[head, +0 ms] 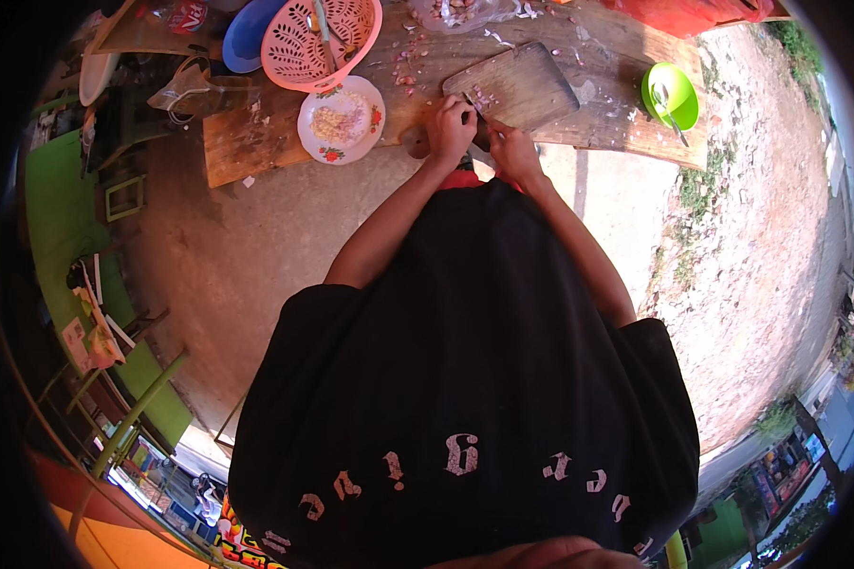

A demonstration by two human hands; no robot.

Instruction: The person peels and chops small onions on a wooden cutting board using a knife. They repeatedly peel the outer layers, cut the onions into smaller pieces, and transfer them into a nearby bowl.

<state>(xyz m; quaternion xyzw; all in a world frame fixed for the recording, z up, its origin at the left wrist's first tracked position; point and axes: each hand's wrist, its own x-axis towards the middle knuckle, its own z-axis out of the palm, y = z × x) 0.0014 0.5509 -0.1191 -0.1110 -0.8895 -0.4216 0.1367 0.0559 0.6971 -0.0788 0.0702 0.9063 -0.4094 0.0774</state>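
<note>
A worn wooden cutting board (534, 91) lies at a slant on the wooden table, with small chopped pinkish pieces, apparently shallot (484, 98), near its left side. At the board's near left corner, my left hand (452, 130) has its fingers curled; whether they pinch something is hidden. Beside it, my right hand (515, 153) grips a knife (476, 110), its dark blade pointing up and left toward the left fingers. Left of both hands, a white floral plate (313, 146) holds chopped pale and pinkish pieces (338, 124).
A pink perforated basket (285, 53) holding utensils stands beyond the plate, next to a blue bowl (240, 43). A clear bag of shallots (462, 13) is at the far edge. To the right stands a green bowl (651, 78) with a spoon (672, 117). Peel scraps litter the table (612, 139).
</note>
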